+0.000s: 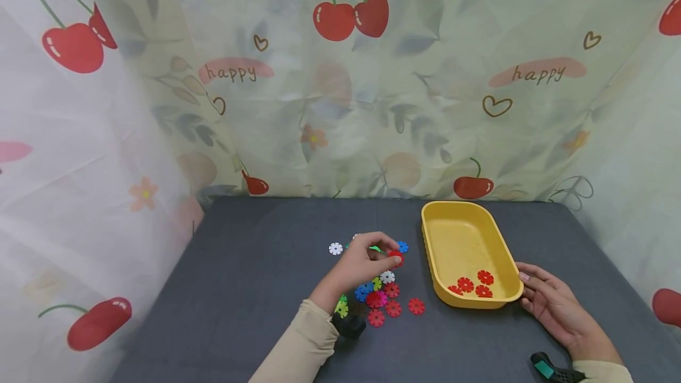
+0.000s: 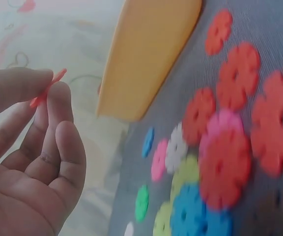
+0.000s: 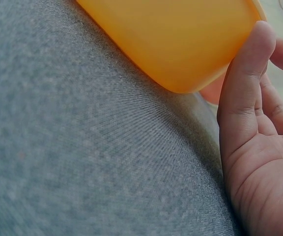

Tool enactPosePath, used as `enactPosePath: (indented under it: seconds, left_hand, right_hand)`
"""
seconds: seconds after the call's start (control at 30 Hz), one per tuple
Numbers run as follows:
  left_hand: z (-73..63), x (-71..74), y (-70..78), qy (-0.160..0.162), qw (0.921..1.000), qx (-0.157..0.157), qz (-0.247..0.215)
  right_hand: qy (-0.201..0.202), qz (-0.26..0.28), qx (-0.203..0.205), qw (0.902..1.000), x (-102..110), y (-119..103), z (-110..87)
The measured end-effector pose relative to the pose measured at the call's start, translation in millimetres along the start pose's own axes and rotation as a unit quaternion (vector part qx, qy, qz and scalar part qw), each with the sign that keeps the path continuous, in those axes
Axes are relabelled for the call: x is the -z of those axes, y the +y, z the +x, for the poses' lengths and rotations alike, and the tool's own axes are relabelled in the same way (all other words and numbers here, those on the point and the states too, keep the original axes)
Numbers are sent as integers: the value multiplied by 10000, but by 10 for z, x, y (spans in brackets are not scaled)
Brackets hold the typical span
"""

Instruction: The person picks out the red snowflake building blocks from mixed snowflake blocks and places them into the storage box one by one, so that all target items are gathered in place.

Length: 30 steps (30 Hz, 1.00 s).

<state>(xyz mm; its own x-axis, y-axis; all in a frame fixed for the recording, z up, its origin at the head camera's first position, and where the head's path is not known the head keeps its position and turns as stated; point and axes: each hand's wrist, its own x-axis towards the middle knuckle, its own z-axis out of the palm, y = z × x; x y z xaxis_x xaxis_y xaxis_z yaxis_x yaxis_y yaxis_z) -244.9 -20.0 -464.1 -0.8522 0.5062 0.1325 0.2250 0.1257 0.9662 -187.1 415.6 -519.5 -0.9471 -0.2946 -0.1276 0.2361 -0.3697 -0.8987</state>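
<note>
My left hand [image 1: 357, 265] pinches a red notched disc [image 1: 396, 257] between thumb and fingertips, held above the table left of the yellow tray [image 1: 428, 253]. In the left wrist view the disc [image 2: 48, 88] is seen nearly edge-on. My right hand [image 1: 553, 306] holds the tray at its near right corner. In the right wrist view, the thumb [image 3: 252, 69] lies against the tray's wall [image 3: 181, 44], with other fingers behind it. Several red discs [image 1: 465, 284] lie inside the tray at its near end.
Under and beside my left hand lies a loose heap of notched discs in several colours, with red discs [image 1: 393, 308] at its near side. A white disc [image 1: 336, 249] and a blue disc [image 1: 402, 247] lie farther back. A printed curtain [image 1: 367, 105] hangs behind the dark table [image 1: 239, 282].
</note>
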Motion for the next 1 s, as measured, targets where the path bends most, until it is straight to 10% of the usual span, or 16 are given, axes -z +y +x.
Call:
enactPosePath:
  seconds: [1.0]
  left_hand:
    - [368, -708, 204, -590, 9976, 49, -367]
  right_hand:
    - [-86, 42, 27, 10000, 2, -1, 3]
